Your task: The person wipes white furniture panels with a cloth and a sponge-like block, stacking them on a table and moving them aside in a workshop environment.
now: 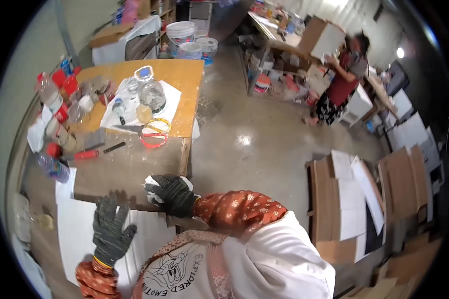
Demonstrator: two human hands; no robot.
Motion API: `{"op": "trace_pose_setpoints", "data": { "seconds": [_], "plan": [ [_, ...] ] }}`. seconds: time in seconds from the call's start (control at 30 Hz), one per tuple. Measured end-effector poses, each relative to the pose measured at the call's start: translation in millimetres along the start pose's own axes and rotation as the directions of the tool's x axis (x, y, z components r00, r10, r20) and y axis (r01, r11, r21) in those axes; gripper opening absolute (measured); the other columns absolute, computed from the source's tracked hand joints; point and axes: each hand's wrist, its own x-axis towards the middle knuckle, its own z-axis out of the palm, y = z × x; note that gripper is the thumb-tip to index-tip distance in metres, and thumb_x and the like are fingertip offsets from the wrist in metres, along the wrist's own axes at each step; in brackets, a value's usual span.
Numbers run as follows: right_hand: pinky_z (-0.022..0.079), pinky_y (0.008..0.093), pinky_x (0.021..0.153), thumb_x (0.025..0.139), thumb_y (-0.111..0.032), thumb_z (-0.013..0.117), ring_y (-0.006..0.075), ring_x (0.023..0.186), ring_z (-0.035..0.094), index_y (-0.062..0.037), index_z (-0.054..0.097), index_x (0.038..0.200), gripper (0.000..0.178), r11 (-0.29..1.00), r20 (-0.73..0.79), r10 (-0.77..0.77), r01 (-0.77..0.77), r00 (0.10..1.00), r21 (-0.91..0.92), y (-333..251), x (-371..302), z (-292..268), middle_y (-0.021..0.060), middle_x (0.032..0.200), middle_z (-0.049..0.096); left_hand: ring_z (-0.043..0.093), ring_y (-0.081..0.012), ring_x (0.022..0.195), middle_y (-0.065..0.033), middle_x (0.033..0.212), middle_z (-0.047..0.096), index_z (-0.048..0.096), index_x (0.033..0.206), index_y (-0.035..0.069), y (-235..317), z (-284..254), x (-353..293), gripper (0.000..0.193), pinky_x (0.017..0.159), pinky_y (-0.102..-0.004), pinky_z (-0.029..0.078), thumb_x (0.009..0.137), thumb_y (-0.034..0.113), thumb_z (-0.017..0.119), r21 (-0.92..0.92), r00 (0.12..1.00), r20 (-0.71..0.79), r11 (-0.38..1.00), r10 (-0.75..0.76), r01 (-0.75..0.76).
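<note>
My left hand (112, 231), in a dark grey knitted glove, lies flat with its fingers apart on a white panel (75, 224) at the near edge of the table. My right hand (172, 194), gloved the same way, is closed on a crumpled white cloth (154, 192) near the panel's far right corner. Both forearms wear rust-red flowered sleeves. Beyond my hands lie a black bar-shaped object (114, 147) and a red-handled tool (86, 155). A clear plastic bottle (54, 168) leans at the table's left.
A large clear jug (153, 97) and a yellow tape roll (156, 125) sit on white paper on the wooden table (192, 99). White buckets (180, 35) stand behind. Across the floor a person (343, 79) works beside a cardboard box. Stacked panels (351, 199) occupy the right.
</note>
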Motion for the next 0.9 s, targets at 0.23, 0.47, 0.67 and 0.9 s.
{"op": "trace_pose_setpoints", "data": {
  "seconds": [0.23,0.47,0.67,0.9],
  "plan": [
    [0.048,0.0450,0.073,0.078,-0.025,0.065,0.0354,0.090,0.059,-0.0128,0.059,0.111,0.035,0.990,0.280,0.134,-0.142,0.951,0.010,-4,14,-6,0.0156,0.112,0.058,0.036,-0.0459,0.130,-0.0254,0.137,0.043,0.057,0.122,0.004,0,-10,7,0.061,0.108,-0.0573,0.026,0.066,0.021,0.073,-0.130,0.999,0.013,0.991,-0.038,0.039],
    [0.048,0.0449,0.070,0.077,-0.024,0.066,0.0357,0.086,0.058,-0.0112,0.059,0.109,0.035,0.996,0.243,0.089,-0.082,0.966,-0.038,-11,24,-10,0.0131,0.102,0.059,0.037,-0.0458,0.127,-0.0249,0.130,0.047,0.059,0.116,0.002,-7,-6,6,0.059,0.107,-0.0586,0.026,0.062,0.022,0.073,-0.179,0.997,0.037,0.981,-0.069,0.075],
    [0.049,0.0448,0.070,0.076,-0.026,0.067,0.0344,0.087,0.058,-0.0124,0.059,0.112,0.039,0.996,0.278,0.085,-0.077,0.957,-0.037,-4,21,4,0.0126,0.110,0.059,0.036,-0.0465,0.128,-0.0240,0.133,0.046,0.059,0.120,0.004,-2,-8,0,0.062,0.107,-0.0574,0.027,0.061,0.018,0.074,-0.107,0.992,0.034,0.986,-0.124,0.127],
    [0.048,0.0450,0.074,0.074,-0.024,0.070,0.0371,0.089,0.057,-0.0098,0.057,0.117,0.047,0.999,0.150,-0.004,-0.004,0.989,0.051,0,16,-3,0.0180,0.117,0.056,0.033,-0.0438,0.133,-0.0185,0.143,0.040,0.056,0.126,0.008,-1,-6,1,0.055,0.109,-0.0538,0.027,0.074,0.024,0.069,-0.148,0.938,0.244,0.946,-0.246,0.287]
  ]
}}
